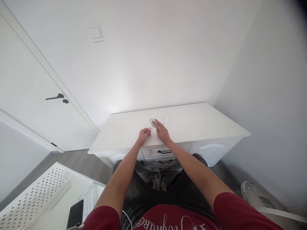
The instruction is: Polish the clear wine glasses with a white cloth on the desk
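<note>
- The left hand (144,134) is set at the front edge of the tabletop (203,123), near its middle, with the fingers curled in. Whether anything is pinched cannot be told.
- The right hand (162,131) is laid open and flat just beside it, fingertips on a small pale grey piece (152,121).
- Clear bits (117,126) are seen scattered towards the left end, and more near the back edge.
- Judged from this, little has been gathered; most bits lie apart, untouched.

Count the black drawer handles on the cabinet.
3, stacked in one column: top handle, middle handle, bottom handle. The left arm may hide more.
</note>
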{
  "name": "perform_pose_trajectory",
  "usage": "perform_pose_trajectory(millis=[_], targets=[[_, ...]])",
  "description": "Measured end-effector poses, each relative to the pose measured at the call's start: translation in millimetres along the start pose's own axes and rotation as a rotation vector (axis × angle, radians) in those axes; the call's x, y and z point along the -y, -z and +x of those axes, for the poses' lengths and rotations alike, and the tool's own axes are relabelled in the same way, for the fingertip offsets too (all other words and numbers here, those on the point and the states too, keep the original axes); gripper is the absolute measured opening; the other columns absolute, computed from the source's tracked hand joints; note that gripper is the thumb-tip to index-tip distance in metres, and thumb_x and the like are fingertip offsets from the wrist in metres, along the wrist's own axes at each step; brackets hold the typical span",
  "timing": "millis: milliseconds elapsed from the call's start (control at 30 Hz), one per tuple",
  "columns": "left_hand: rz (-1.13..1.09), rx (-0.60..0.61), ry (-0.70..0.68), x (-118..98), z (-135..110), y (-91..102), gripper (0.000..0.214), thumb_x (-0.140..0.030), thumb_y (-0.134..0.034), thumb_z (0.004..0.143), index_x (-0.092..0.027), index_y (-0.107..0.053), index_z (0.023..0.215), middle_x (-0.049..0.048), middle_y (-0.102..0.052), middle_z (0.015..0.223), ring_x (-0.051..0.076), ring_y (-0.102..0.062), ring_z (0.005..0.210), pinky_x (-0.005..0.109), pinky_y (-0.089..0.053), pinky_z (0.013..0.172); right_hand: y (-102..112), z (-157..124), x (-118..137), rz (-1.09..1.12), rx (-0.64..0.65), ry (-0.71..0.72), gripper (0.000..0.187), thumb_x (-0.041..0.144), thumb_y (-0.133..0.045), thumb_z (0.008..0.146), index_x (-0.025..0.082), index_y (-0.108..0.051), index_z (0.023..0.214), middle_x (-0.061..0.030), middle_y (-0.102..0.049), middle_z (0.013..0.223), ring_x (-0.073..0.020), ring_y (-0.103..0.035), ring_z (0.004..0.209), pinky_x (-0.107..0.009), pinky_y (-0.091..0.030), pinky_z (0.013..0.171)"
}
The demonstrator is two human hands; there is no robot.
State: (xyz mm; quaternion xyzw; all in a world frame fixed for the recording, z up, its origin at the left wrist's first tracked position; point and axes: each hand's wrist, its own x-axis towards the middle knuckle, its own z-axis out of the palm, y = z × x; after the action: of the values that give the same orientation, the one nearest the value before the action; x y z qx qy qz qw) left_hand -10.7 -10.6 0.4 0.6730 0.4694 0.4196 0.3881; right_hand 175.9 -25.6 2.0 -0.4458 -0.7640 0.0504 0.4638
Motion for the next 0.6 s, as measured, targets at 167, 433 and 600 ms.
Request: perform_pose_trajectory(millis=[167, 433, 600], targets=[[-0.045, -0.066, -0.001, 4.1, 1.0, 0.7, 0.015, -0.029, -0.060, 0.073, -0.016, -0.066, 0.077, 0.0064, -0.072, 0.079, 0.019, -0.062, 0.074, 0.031, -0.047, 0.071, -2.3, -0.8, 3.8, -0.007, 0.200, 0.237, 0.061, 0.009, -0.033, 0.091, 0.036, -0.051, 0.143, 0.0069, -0.044, 0.152, -0.0212, -0.058, 0.112, -0.041, -0.053, 0.095], [-0.074, -0.021, -0.026, -2.5, 0.3, 0.4, 0.030, -0.047, -0.063, 0.082, -0.018, -0.067, 0.087, 0.0069, -0.073, 0.079, 0.020, -0.066, 0.079, 0.031, -0.047, 0.073, 2.1, -0.2, 5.0, -0.060, -0.016, 0.021, 0.063, 0.014, -0.031, 0.093, 0.033, -0.036, 0.153, 0.0041, -0.034, 0.158, -0.0253, -0.057, 0.116, -0.043, -0.053, 0.092], [-0.066, -0.020, -0.021, -1.4, -0.6, -0.1, 0.032, -0.049, -0.066, 0.079, -0.018, -0.069, 0.087, 0.0074, -0.073, 0.078, 0.020, -0.067, 0.079, 0.031, -0.047, 0.074, 3.5, -0.4, 5.0, -0.022, -0.083, -0.029, 0.063, 0.015, -0.032, 0.093, 0.031, -0.034, 0.154, 0.0037, -0.030, 0.160, -0.0264, -0.052, 0.124, -0.046, -0.050, 0.099]])
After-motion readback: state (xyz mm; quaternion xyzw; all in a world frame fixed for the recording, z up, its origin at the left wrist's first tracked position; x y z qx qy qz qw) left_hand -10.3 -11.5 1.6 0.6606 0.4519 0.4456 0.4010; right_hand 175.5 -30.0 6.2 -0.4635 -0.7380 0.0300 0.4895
